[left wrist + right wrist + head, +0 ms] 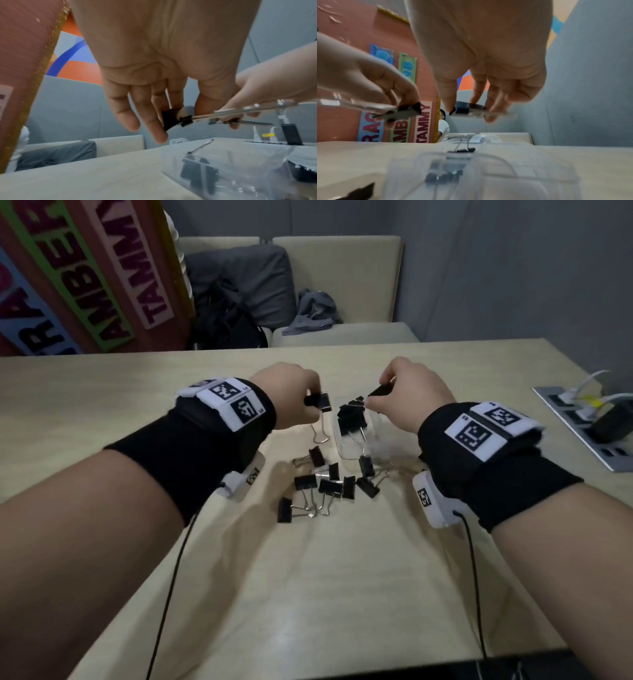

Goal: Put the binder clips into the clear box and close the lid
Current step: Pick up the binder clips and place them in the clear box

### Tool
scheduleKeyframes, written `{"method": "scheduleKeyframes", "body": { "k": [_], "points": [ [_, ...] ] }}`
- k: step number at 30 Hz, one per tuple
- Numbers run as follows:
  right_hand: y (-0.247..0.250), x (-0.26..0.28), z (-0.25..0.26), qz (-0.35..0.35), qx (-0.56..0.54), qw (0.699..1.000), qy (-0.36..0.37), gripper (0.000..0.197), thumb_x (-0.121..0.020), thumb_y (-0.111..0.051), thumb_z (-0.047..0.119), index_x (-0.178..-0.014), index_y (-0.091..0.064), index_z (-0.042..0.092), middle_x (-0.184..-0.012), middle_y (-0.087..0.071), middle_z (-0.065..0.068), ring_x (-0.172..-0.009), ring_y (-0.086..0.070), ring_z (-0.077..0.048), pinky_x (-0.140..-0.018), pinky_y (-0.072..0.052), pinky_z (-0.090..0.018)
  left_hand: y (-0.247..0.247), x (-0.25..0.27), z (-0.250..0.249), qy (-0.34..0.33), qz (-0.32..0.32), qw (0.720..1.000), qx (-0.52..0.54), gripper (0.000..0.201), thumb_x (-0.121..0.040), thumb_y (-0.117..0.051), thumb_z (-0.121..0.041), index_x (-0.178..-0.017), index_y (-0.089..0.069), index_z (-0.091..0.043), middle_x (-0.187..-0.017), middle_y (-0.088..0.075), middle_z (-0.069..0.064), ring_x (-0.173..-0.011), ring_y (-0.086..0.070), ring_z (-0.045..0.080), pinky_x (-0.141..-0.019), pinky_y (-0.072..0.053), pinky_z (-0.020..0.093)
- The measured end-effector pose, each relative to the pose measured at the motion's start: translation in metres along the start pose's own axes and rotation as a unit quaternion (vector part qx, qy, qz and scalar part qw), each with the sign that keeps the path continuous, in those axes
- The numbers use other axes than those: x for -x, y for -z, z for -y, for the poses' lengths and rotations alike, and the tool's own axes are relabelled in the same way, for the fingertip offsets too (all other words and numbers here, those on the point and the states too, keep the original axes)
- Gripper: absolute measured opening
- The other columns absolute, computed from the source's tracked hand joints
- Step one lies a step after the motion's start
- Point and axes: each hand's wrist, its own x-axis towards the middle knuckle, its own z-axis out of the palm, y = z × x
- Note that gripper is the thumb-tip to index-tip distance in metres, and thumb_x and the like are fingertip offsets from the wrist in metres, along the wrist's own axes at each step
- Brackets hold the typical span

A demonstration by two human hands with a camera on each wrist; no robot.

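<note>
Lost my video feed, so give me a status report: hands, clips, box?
Left hand pinches a clip; right hand pinches another, both above the open clear box. A few clips inside, a pile loose on the table. Nothing blocking.

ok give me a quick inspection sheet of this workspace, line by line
surface: pale wooden table, bare in the foreground.
job's things: clear box open, several binder clips inside; loose clips lie on the table near it.
clutter: nothing seen beyond the clips.
hands: left hand pinches a binder clip; right hand pinches another clip, both over or beside the box.
cables: black leads hang from both wrist units; white plugs sit in a power strip on the table's right.
surroundings: cream bench with a grey cushion, name boards at left.
</note>
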Motion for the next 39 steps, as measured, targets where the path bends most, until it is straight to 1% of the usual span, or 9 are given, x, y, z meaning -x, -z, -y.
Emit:
{"method": "scheduleKeyframes", "body": {
  "k": [7, 12, 18, 22, 25, 28, 32, 36, 39],
  "points": [
    [-0.009, -0.024, -0.020, -0.054, -0.044, 0.997, -0.040, 0.037, -0.082, -0.067, 0.039, -0.113, -0.058, 0.022, -0.121, -0.059, -0.004, -0.105, -0.059, -0.025, -0.088, -0.050, -0.041, -0.022, -0.036, -0.044, -0.077, 0.016, 0.997, -0.002, 0.031, -0.091, -0.052, -0.027, -0.119, -0.064, -0.022, -0.114, -0.065, 0.006, -0.105, -0.060, 0.029, -0.085, -0.050, 0.036],
    [-0.012, -0.027, -0.031, -0.037, -0.076, 0.996, -0.039, 0.034, -0.083, -0.067, 0.045, -0.107, -0.063, 0.021, -0.118, -0.062, -0.003, -0.101, -0.059, -0.021, -0.078, -0.042, -0.030, -0.033, -0.048, -0.053, -0.034, 0.079, 0.988, -0.128, 0.024, -0.095, -0.047, -0.021, -0.110, -0.066, -0.024, -0.113, -0.061, 0.002, -0.108, -0.047, 0.029, -0.078, -0.033, 0.037],
    [-0.012, -0.028, -0.035, -0.038, -0.097, 0.994, -0.027, 0.026, -0.083, -0.069, 0.042, -0.095, -0.062, 0.021, -0.115, -0.060, -0.003, -0.091, -0.054, -0.016, -0.074, -0.037, -0.028, -0.025, -0.038, -0.040, -0.034, 0.108, 0.990, 0.088, 0.040, -0.088, -0.049, -0.015, -0.120, -0.062, -0.035, -0.116, -0.067, -0.010, -0.114, -0.058, 0.018, -0.097, -0.047, 0.036],
    [-0.012, -0.029, -0.036, -0.035, -0.095, 0.994, -0.031, 0.024, -0.082, -0.068, 0.042, -0.092, -0.060, 0.022, -0.115, -0.060, -0.003, -0.093, -0.056, -0.018, -0.074, -0.038, -0.028, -0.015, -0.024, -0.032, -0.058, 0.180, 0.968, 0.163, 0.043, -0.078, -0.066, -0.031, -0.121, -0.063, -0.034, -0.114, -0.069, -0.015, -0.110, -0.061, 0.010, -0.100, -0.048, 0.033],
    [-0.012, -0.029, -0.037, -0.029, -0.087, 0.995, -0.037, 0.025, -0.083, -0.068, 0.043, -0.094, -0.061, 0.022, -0.113, -0.061, -0.003, -0.094, -0.058, -0.019, -0.073, -0.040, -0.029, -0.015, -0.022, -0.038, -0.074, 0.198, 0.972, 0.103, 0.051, -0.072, -0.071, -0.054, -0.119, -0.061, -0.037, -0.112, -0.067, -0.016, -0.106, -0.059, 0.010, -0.098, -0.047, 0.035],
    [-0.013, -0.027, -0.037, -0.026, -0.083, 0.996, -0.036, 0.026, -0.083, -0.067, 0.043, -0.095, -0.062, 0.021, -0.110, -0.063, -0.002, -0.093, -0.059, -0.019, -0.074, -0.042, -0.030, -0.023, -0.026, -0.047, -0.084, 0.153, 0.984, 0.025, 0.039, -0.082, -0.057, -0.061, -0.111, -0.066, -0.036, -0.104, -0.068, -0.012, -0.101, -0.059, 0.015, -0.095, -0.045, 0.038],
    [-0.010, -0.025, -0.036, -0.024, -0.093, 0.995, -0.032, 0.029, -0.085, -0.066, 0.043, -0.098, -0.065, 0.017, -0.102, -0.067, 0.001, -0.096, -0.060, -0.020, -0.080, -0.049, -0.034, -0.030, -0.037, -0.044, -0.034, 0.061, 0.992, 0.107, 0.018, -0.089, -0.057, -0.044, -0.099, -0.061, -0.030, -0.092, -0.063, -0.010, -0.102, -0.062, 0.021, -0.094, -0.048, 0.041],
    [-0.011, -0.024, -0.034, -0.026, -0.096, 0.995, -0.016, 0.026, -0.084, -0.065, 0.045, -0.093, -0.067, 0.020, -0.104, -0.067, 0.001, -0.096, -0.061, -0.019, -0.080, -0.049, -0.034, -0.034, -0.045, -0.037, 0.034, -0.030, 0.997, 0.063, 0.051, -0.074, -0.072, -0.051, -0.113, -0.052, -0.024, -0.116, -0.058, -0.001, -0.112, -0.054, 0.025, -0.091, -0.039, 0.043],
    [-0.016, -0.027, -0.035, -0.032, -0.104, 0.994, -0.018, 0.026, -0.081, -0.065, 0.050, -0.086, -0.063, 0.025, -0.106, -0.065, -0.002, -0.093, -0.061, -0.019, -0.077, -0.047, -0.032, -0.038, -0.045, -0.029, 0.054, -0.010, 0.998, 0.044, 0.047, -0.074, -0.071, -0.054, -0.110, -0.057, -0.028, -0.120, -0.052, 0.001, -0.117, -0.048, 0.027, -0.091, -0.039, 0.043]
  ]
}}
